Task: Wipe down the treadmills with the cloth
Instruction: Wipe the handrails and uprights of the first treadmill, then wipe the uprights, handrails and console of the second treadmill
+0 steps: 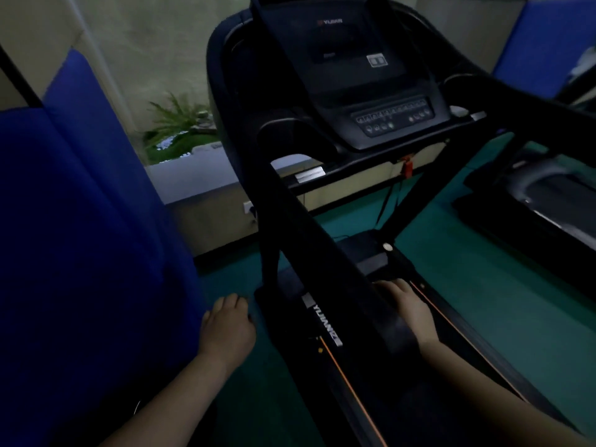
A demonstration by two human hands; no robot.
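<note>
A black treadmill (pixel 325 304) is seen from above in dim light, its console (pixel 387 121) tilted toward the camera and its left handrail (pixel 309 221) crossing the view. The right hand (pixel 408 304) is stretched low over the front of the running deck (pixel 458 350), partly hidden behind the handrail; a dark shape lies under its fingertips, but whether that is the cloth, and how the fingers lie, cannot be told. The left hand (pixel 229 324) is held loosely curled, holding nothing, beside the base corner over the green floor (pixel 483 269), probably for balance while the reach is made.
</note>
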